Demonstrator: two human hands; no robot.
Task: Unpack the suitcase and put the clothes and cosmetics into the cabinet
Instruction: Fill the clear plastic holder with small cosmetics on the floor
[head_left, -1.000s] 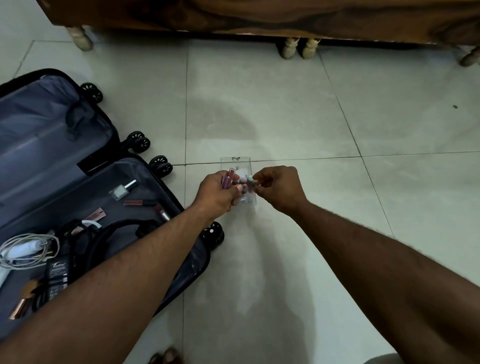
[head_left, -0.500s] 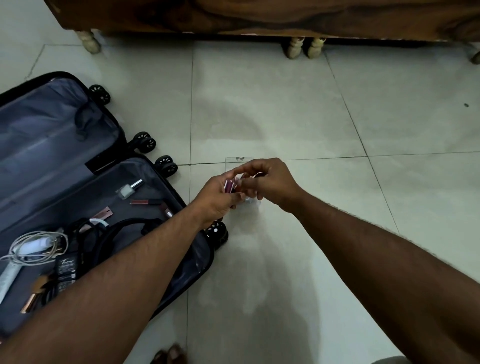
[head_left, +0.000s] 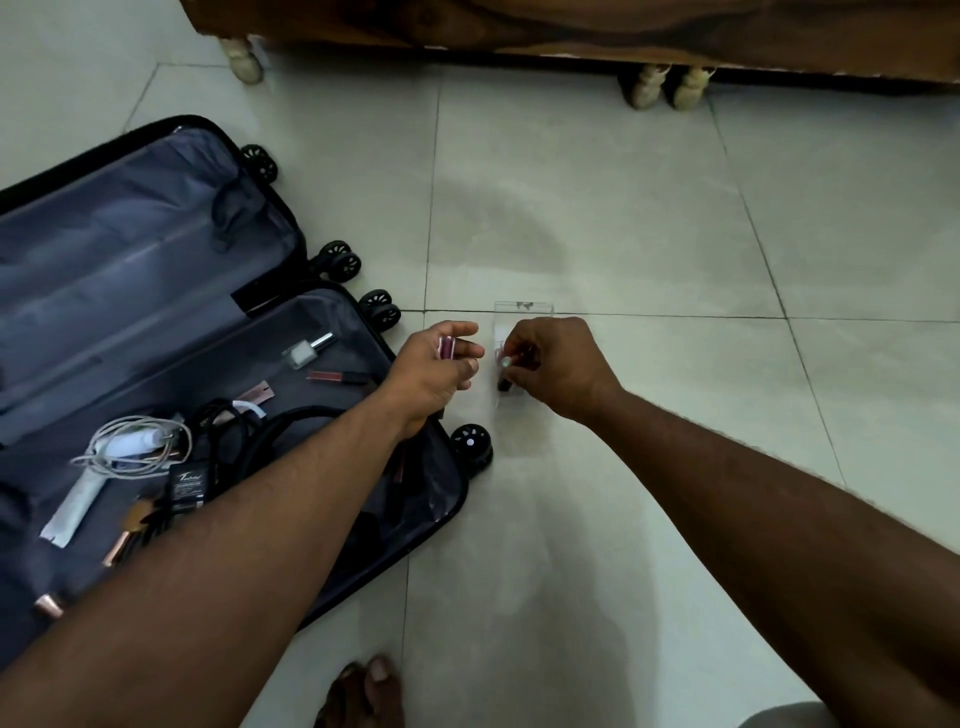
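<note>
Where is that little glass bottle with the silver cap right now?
The glass bottle lies inside the open suitcase, near its far right corner, just beyond a dark red lip gloss tube.

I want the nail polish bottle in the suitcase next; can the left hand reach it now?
Probably not yet: the left hand already holds small tubes, though nothing blocks the bottle nearby.

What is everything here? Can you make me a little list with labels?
place: tiled floor, beside wooden furniture
suitcase: open, lying flat
inside suitcase: nail polish bottle, cables, small cosmetics
clear box: on the floor, between the hands
left hand: holds pink tubes
right hand: fingers pinch a small cosmetic over the box
</note>
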